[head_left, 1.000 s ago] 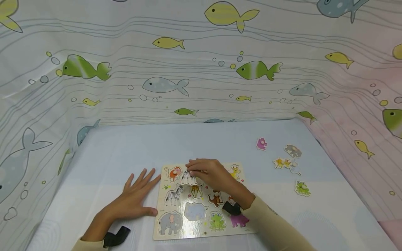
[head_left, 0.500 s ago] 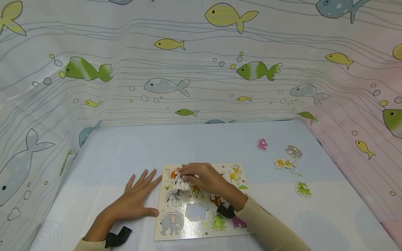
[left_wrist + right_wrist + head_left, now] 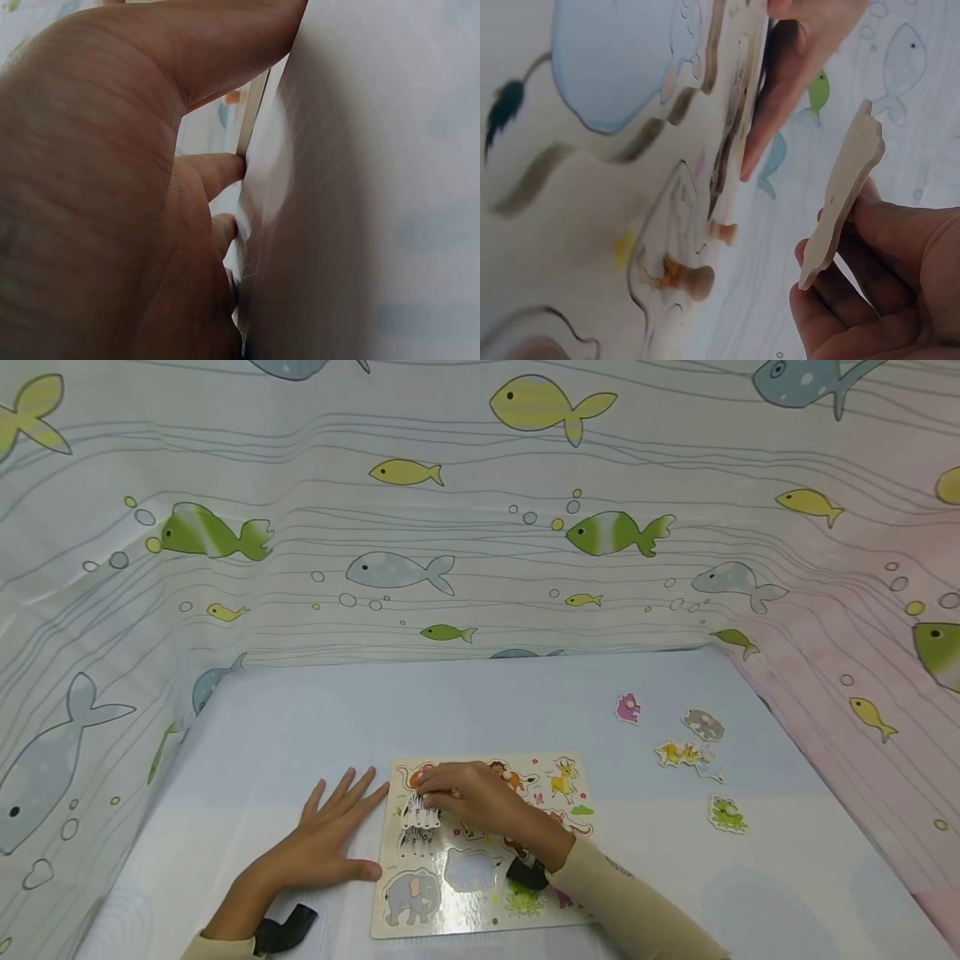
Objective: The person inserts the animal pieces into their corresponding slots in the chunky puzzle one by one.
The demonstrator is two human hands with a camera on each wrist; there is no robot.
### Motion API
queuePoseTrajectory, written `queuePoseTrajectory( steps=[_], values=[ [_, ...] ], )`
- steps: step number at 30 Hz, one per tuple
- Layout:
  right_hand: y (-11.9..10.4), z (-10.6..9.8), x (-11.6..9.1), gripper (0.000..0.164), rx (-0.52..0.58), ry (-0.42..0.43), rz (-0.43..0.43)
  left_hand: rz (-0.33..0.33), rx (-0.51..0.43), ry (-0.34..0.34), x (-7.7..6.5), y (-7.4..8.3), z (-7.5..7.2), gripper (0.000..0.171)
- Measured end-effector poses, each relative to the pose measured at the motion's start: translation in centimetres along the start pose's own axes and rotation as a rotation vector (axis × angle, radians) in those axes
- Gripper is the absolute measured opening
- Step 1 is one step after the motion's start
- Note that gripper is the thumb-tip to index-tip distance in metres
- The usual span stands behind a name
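My right hand pinches a zebra puzzle piece above the left part of a wooden animal puzzle board. The piece overlaps the top of the printed zebra in the head view. From the right wrist, its bare wooden underside shows tilted and clear of the board. My left hand lies spread on the table, thumb and index fingertips right at the board's left edge. Knobbed pieces, such as one with a wooden knob, sit in the board. The right hand and sleeve hide part of it.
Loose pieces lie to the right on the pale table: a purple animal, a grey elephant, a yellow animal, a pale blue one and a green frog. A fish-patterned cloth surrounds the table.
My right hand has moved left and toward me with the zebra piece, from beside the monkey to over the printed zebra. The left hand has stayed at the board's edge.
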State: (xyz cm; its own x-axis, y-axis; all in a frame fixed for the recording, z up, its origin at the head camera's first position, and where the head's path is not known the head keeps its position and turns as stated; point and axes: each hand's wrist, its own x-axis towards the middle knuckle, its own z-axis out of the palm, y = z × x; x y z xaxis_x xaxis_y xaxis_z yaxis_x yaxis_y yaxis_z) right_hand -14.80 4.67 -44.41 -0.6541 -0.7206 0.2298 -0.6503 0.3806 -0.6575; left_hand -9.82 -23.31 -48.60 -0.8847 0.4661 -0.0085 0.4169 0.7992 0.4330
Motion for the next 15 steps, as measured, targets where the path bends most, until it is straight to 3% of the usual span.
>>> queuePoseTrajectory(
  steps=[5,15],
  values=[
    [0.2,0.6,0.0,0.025,0.019,-0.013,0.034,0.001,0.011,-0.001,0.1,0.0,0.1,0.11],
    [0.6,1.4,0.2,0.024,-0.01,-0.022,0.022,0.006,0.012,0.002,0.0,0.0,0.0,0.11]
  ],
)
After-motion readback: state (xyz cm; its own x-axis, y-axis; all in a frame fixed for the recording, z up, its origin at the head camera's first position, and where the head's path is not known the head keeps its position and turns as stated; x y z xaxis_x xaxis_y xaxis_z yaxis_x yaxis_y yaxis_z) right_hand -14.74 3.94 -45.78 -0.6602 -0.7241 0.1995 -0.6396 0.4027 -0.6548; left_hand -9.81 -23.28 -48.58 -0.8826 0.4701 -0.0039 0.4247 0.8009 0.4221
